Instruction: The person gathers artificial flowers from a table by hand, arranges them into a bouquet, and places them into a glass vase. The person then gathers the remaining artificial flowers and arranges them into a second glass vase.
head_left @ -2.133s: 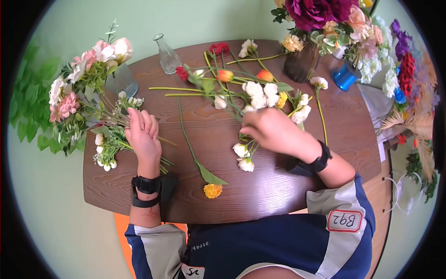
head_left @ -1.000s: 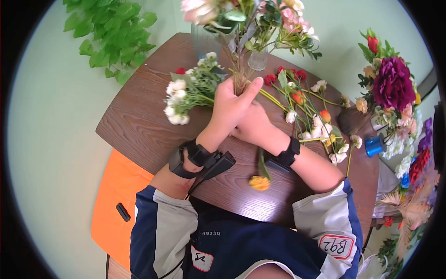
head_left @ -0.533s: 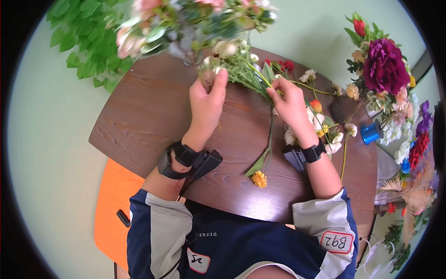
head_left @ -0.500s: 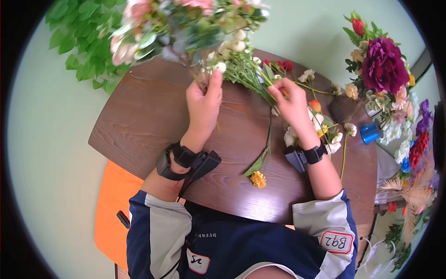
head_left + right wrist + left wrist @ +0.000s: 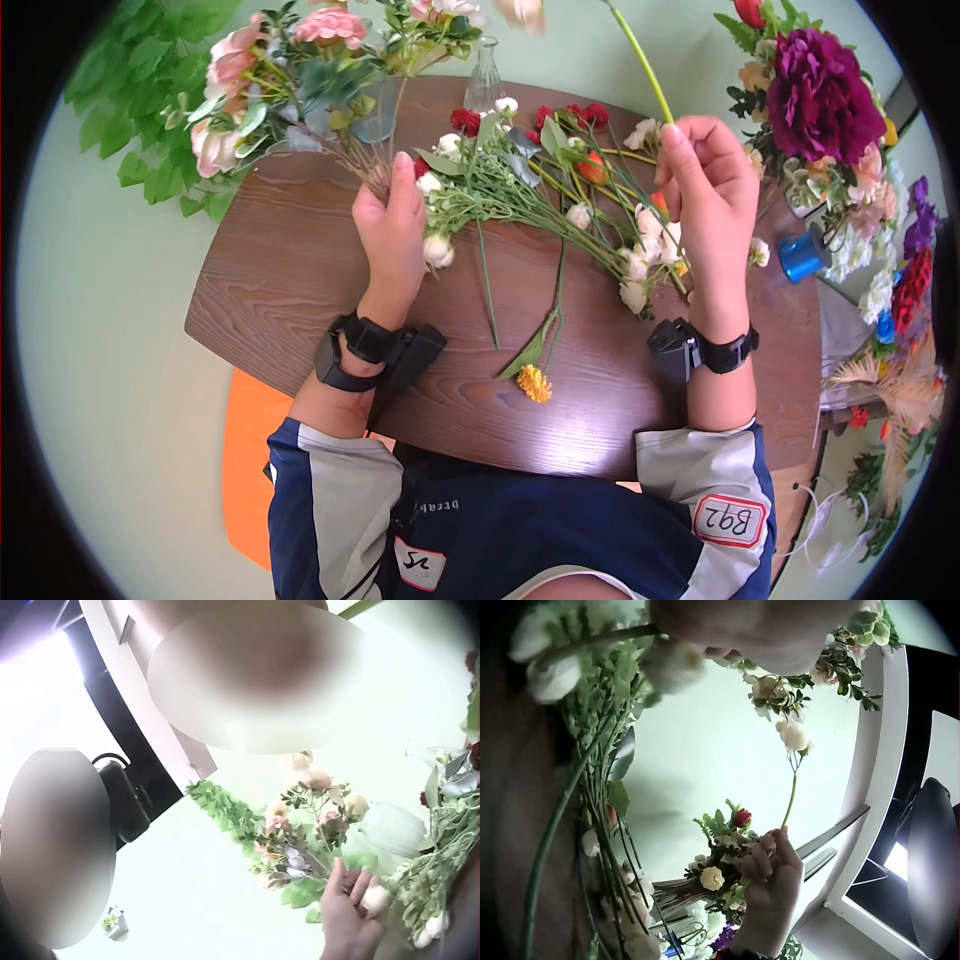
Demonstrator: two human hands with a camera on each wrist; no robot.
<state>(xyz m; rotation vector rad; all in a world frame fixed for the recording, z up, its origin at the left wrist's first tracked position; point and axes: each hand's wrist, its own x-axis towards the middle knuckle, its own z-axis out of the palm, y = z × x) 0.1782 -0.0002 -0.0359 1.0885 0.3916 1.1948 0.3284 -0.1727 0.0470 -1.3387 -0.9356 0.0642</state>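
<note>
Pink bouquet (image 5: pixel 330 85): raised above the table's (image 5: pixel 600 400) far left, stems grasped in left hand (image 5: pixel 392 230). Pale flower (image 5: pixel 793 736): aloft, stem pinched by right hand (image 5: pixel 712 190). Tabletop, between: white-flowered bundle (image 5: pixel 500 205); nearer the person, yellow bloom (image 5: pixel 534 383).

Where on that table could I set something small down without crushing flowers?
The table is bare between its left edge and the left hand, and nearer the person between the yellow flower and the right wrist strap. The back middle is crowded with green stems, white flowers and red flowers.
</note>
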